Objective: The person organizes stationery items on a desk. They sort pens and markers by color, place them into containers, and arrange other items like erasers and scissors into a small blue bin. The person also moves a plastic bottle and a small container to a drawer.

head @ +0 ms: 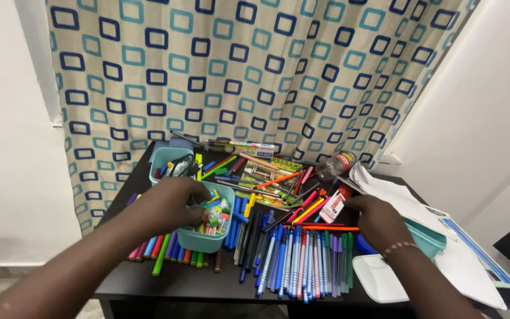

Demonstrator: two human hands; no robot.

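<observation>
My left hand (169,204) reaches into a teal tub (208,239) filled with small erasers and sharpeners; its fingers are curled inside among them, and I cannot see what they hold. My right hand (379,221) rests palm down on the dark table (166,283), fingers on orange pens (326,227) next to a small red and white box (333,207). Rows of blue, purple and green pens (302,260) lie between my hands.
A second teal tub (169,159) with scissors and markers stands at the back left. A plastic bottle (334,165) lies at the back. White papers (396,198), a teal container (429,239) and a white lid (379,277) sit on the right. A patterned curtain (255,71) hangs behind.
</observation>
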